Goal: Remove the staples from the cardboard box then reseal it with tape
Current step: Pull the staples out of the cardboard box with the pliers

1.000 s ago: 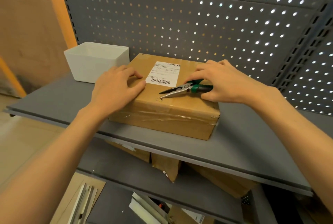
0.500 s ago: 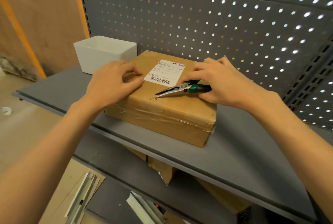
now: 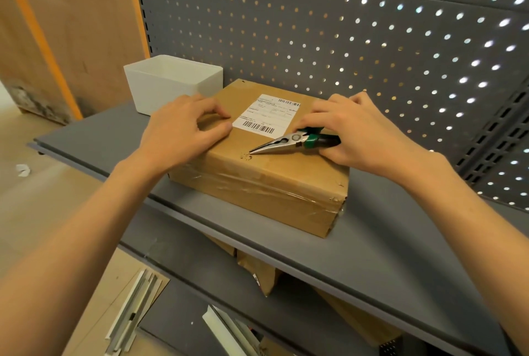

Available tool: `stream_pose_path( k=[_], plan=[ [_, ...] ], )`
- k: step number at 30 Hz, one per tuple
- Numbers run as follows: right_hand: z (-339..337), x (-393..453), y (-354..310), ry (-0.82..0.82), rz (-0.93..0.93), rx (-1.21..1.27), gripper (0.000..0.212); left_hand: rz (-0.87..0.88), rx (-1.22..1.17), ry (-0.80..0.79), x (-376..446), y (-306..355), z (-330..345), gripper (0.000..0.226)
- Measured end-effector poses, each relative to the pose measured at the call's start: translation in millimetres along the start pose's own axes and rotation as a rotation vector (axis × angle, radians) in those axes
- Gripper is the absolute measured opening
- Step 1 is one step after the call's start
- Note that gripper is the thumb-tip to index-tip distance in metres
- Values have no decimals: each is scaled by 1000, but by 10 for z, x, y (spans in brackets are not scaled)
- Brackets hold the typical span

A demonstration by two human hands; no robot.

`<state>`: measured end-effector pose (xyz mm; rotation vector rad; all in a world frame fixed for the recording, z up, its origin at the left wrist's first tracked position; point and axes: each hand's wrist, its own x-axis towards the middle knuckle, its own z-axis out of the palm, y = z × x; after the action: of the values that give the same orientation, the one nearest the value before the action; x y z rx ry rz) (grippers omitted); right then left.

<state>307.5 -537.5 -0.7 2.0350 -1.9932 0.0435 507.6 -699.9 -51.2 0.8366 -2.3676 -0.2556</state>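
Observation:
A brown cardboard box [image 3: 274,183] with a white shipping label [image 3: 266,115] lies on the grey shelf [image 3: 372,241]. Clear tape wraps its front edge. My left hand [image 3: 183,129] rests on the box's top left part, fingers bent against the cardboard. My right hand [image 3: 357,132] grips the green handles of needle-nose pliers [image 3: 289,142]. The plier tips point left and touch a torn spot with a staple [image 3: 246,156] near the box's front edge. No tape roll is in view.
A white open bin [image 3: 171,83] stands on the shelf behind and left of the box. A grey pegboard [image 3: 343,40] backs the shelf. Below, a lower shelf holds more cardboard pieces [image 3: 257,272] and white strips [image 3: 128,315].
The view has shifted slightly. The plier tips stay at the staple spot, and both hands keep their places on the box.

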Motion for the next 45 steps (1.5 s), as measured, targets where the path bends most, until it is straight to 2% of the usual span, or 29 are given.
stream_pose_path(
  k=[10,18,27,39,45],
  plan=[
    [10,-21,11,37,-8,67,30,-3,-4,-14,6,10,-8,63],
    [-20,29,21,54,-53,1,39,-1,-4,-15,-1,5,-7,62],
    [-48,111,46,32,-94,-26,37,-1,22,-9,-11,14,-7,62],
    [42,168,97,140,-148,-42,35,-18,14,-2,-7,28,-14,60],
    [142,137,101,172,-116,48,26,-14,12,-12,-7,22,-17,61]
  ],
)
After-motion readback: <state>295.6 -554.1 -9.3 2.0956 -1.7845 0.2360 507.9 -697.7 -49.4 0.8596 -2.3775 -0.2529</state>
